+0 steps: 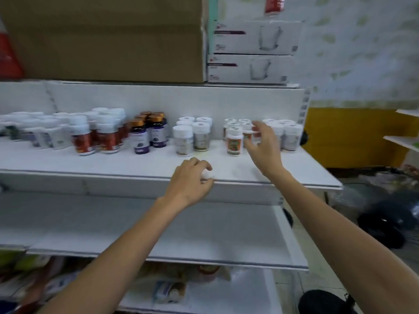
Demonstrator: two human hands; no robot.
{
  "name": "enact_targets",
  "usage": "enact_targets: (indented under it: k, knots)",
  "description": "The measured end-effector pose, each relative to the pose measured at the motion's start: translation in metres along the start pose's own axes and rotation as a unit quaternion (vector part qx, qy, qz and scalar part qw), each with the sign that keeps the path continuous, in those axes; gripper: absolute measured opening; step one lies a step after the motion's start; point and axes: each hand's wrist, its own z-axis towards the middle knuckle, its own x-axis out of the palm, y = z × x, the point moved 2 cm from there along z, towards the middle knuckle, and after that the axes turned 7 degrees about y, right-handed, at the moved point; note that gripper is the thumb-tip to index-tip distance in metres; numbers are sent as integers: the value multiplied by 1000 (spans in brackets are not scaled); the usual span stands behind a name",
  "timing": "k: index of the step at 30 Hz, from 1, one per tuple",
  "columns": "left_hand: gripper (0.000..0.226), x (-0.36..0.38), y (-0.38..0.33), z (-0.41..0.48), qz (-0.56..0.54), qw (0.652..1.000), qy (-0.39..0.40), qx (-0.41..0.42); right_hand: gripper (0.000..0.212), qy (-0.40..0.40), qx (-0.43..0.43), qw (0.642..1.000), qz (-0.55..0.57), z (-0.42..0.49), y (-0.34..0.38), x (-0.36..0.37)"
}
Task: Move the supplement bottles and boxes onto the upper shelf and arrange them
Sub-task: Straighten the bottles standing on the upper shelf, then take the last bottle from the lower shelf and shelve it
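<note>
**Closing up the bottle rows on the upper shelf**

The upper shelf (113, 162) serves as the reference surface. Along its back runs a row of supplement bottles (106, 132), grouped by label, and its front strip is bare. Toward its right end stands the orange-label cluster (234, 139), with a gap between that and the pale-label group (192, 137) on the left.

The right hand (263, 143) hangs over the shelf at that cluster. Its fingers are spread and loosely bent and hold nothing. Whether they touch a bottle cannot be told.

The left hand (192, 180) sits at the shelf's front lip, its fingers curled over a white-capped bottle (207, 175) that is mostly hidden.

The step is judged to be placing and aligning. To do it well, lift the held bottle clear of the lip before sliding it back, and set it upright in the gap. Steady neighbouring bottles with the spread hand so none topples. Face the labels forward and keep the group fronts level.
</note>
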Motion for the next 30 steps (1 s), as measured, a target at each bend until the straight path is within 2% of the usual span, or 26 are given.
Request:
enact_targets:
  k: [7, 12, 17, 21, 24, 30]
  knots:
    - [33, -92, 131, -138, 4, 991, -48, -123, 45, 144, -84, 982, 83, -63, 150, 146]
    - [28, -143, 213, -246, 45, 970, -76, -229, 45, 239, -141, 952, 128, -125, 246, 244]
    - [27, -172, 278, -327, 38, 943, -98, -315, 46, 340, -169, 915, 135, -174, 311, 321]
    - [27, -182, 324, -362, 31, 923, -137, -359, 46, 389, -175, 893, 143, -188, 347, 376]
    - [27, -184, 361, -374, 24, 916, -130, -379, 45, 411, -177, 882, 148, -191, 366, 422]
    - [28, -209, 461, -353, 31, 908, -140, -395, 43, 433, -168, 874, 146, -165, 394, 528]
